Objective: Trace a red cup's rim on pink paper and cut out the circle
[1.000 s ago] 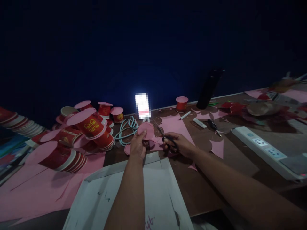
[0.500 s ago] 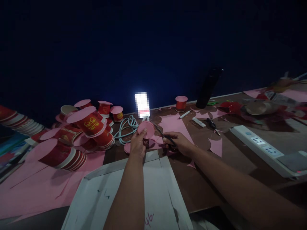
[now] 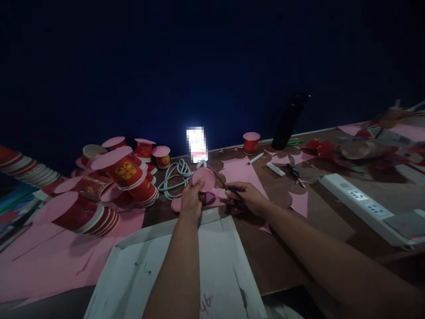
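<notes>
Between thumb and fingers, my left hand (image 3: pixel 191 197) pinches a round piece of pink paper (image 3: pixel 206 178). My right hand (image 3: pixel 247 197) is closed around the handles of dark scissors (image 3: pixel 220 180), whose blades point up and left beside the paper's right edge. A strip of pink offcut hangs below the disc, near the scissors. Under my left hand lie more pink paper discs (image 3: pixel 175 204), partly covered. A larger pink sheet (image 3: pixel 241 173) rests on the brown table just beyond the scissors.
Red paper cups (image 3: pixel 124 170) topped with pink discs crowd the left. A lit phone (image 3: pixel 197 144) stands behind a coiled cable (image 3: pixel 171 181). On the right are a marker (image 3: pixel 275 169), keys (image 3: pixel 294 171), a dark bottle (image 3: pixel 288 124) and a power strip (image 3: pixel 358 199). A white board (image 3: pixel 166 266) lies in front.
The pink disc has shifted very slightly to the right in my left hand, close to the scissor blades. Both hands keep nearly the same place and grip.
</notes>
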{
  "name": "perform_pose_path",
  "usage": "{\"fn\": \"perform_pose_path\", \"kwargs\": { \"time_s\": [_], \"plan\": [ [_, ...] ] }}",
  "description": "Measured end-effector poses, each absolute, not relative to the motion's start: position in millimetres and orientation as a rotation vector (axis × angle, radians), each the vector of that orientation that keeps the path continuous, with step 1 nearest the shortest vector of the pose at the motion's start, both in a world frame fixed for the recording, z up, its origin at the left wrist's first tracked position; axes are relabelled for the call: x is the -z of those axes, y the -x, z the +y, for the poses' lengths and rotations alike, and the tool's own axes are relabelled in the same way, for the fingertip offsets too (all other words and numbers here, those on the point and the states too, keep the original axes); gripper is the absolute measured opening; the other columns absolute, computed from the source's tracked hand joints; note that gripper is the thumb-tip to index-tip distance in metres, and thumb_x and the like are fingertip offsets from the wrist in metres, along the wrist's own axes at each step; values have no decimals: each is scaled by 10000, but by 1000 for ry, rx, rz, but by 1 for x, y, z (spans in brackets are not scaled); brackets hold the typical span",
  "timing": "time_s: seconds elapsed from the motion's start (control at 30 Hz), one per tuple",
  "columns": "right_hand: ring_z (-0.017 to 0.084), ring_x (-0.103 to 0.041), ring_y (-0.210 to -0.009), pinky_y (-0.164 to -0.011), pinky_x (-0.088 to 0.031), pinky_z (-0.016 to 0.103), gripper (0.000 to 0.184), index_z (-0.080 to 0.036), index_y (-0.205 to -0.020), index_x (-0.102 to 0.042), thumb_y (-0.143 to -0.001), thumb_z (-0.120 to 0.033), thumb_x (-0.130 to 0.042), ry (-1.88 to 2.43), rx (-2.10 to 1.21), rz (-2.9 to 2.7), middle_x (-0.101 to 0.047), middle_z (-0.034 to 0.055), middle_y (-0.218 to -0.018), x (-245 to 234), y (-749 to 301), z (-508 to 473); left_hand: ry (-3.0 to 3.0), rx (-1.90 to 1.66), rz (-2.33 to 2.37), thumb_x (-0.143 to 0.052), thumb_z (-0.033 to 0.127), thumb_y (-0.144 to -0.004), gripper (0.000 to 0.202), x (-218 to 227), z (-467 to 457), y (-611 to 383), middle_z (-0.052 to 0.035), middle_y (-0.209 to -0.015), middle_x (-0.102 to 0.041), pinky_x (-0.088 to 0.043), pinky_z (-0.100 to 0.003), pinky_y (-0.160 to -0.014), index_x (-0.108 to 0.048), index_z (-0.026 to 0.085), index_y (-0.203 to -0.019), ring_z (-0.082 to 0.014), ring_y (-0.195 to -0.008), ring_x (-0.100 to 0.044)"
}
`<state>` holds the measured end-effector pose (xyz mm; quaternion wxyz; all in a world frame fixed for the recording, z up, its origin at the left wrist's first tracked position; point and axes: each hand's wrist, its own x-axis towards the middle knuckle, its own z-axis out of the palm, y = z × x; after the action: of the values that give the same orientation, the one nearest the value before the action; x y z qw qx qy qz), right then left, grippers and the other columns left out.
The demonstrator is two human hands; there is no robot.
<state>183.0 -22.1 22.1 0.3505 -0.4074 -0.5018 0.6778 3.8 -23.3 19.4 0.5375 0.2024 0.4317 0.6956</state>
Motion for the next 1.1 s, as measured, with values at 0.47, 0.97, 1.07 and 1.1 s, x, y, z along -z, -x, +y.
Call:
{"fn": "perform_pose_path", "kwargs": {
  "time_s": [0.47,0.97,1.07,1.1],
  "plan": [
    [60,-446,-422,-385,-320,166,543,-171,-1149,-657,-676,-413,-768,1080,-1728,-1324,-571,-26,-542,-23,-182,-22,-502,-1636,1014,-831,323,-525,437,-19,-23,-4,27,-664,-624,-479,-241,-555,-625,147,-868,-91,-504,-564],
    [64,-449,-434,-373,-305,165,505,-182,-1134,-669,-692,-408,-760,1117,-1686,-1353,-571,-19,-556,-20,-182,-21,-477,-1642,1022,-842,304,-501,466,-19,-23,-4,5,-690,-652,-490,-251,-591,-630,140,-882,-109,-553,-595],
    [54,-430,-421,-371,-297,159,505,-177,-1141,-664,-696,-396,-762,1104,-1699,-1349,-559,-26,-548,-21,-182,-21,-473,-1648,1041,-841,306,-502,460,-17,-22,-4,11,-681,-644,-480,-247,-570,-633,140,-878,-102,-529,-581],
    [53,-429,-417,-370,-296,158,507,-175,-1143,-663,-696,-392,-763,1099,-1708,-1346,-560,-26,-545,-21,-182,-21,-471,-1652,1045,-841,306,-500,458,-17,-22,-3,15,-672,-639,-476,-244,-566,-634,140,-874,-100,-523,-576]
  ]
}}
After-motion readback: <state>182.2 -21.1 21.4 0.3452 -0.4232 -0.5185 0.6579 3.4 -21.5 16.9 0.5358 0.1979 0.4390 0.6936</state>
